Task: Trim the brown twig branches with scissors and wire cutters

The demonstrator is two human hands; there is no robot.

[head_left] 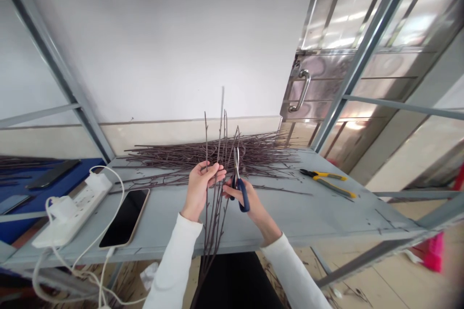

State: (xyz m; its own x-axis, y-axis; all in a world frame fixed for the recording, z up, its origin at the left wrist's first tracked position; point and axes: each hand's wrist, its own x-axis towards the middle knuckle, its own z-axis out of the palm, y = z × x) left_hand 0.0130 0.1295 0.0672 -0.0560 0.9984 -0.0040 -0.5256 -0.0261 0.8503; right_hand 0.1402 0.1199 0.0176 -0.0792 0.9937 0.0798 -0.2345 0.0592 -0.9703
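Note:
My left hand [201, 186] is closed around several thin brown twigs [213, 224], which stand nearly upright in front of me, their lower ends reaching down past the table edge to my lap. Close on the right, my right hand [250, 203] holds scissors [242, 193] with dark blue handles, the blades pointing up beside the twigs. Some fingers of that hand are also near the twigs; whether they grip them I cannot tell. Behind both hands a large pile of twigs [166, 157] lies across the grey table [290, 217].
Yellow-handled pliers [328, 181] lie on the right of the table. On the left are a phone [125, 217] and a white power strip [74, 210] with plugs and looping cables. Grey metal posts [366, 53] rise at both sides. A metal door [337, 63] stands behind.

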